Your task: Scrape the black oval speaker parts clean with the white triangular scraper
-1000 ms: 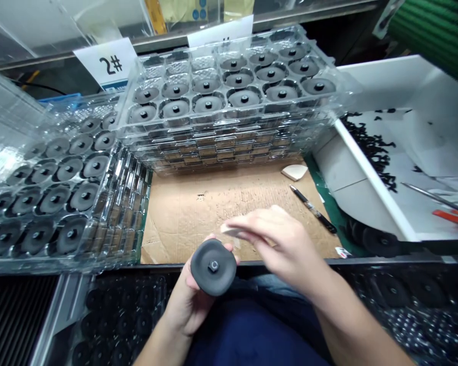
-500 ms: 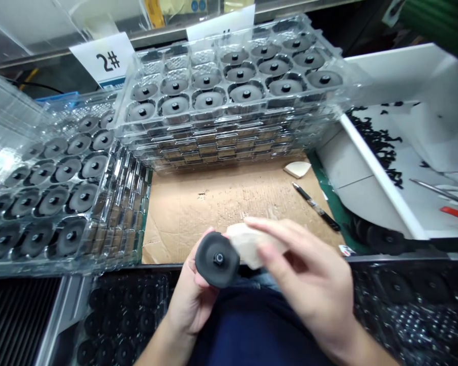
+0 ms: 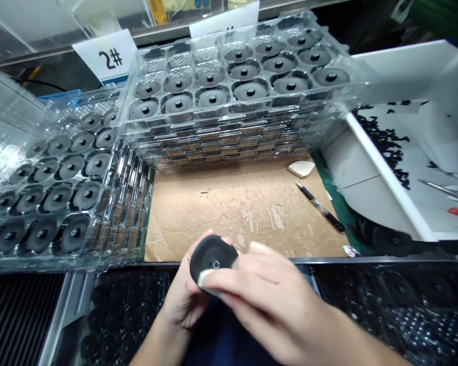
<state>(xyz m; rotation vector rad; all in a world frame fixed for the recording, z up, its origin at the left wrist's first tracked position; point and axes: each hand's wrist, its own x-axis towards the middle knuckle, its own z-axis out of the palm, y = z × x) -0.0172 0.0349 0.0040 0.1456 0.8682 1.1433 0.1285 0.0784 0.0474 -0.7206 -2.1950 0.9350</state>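
Observation:
Held at the near edge of the cardboard, a round black part (image 3: 206, 253) with a small raised hub faces up, tilted. My left hand (image 3: 187, 295) is closed around its rim from the left and below. Against the part's near side, my right hand (image 3: 275, 295) pinches a cream-white sponge wedge, mostly covered by my fingers; only its tip (image 3: 204, 277) shows, touching the black face. A second white wedge (image 3: 302, 168) lies at the far right of the cardboard, with a black pen (image 3: 320, 207) nearer me.
A stack of clear trays (image 3: 229, 109) with black round parts stands behind the cardboard sheet (image 3: 221, 203); another tray stack (image 3: 110, 213) is at left. On the right, a white bin (image 3: 389, 178) holds small black pieces. Dark trays (image 3: 130, 315) lie along the near side.
My right hand has moved left and down, bringing the wedge from beside the black part onto its near face. The part is now tilted more.

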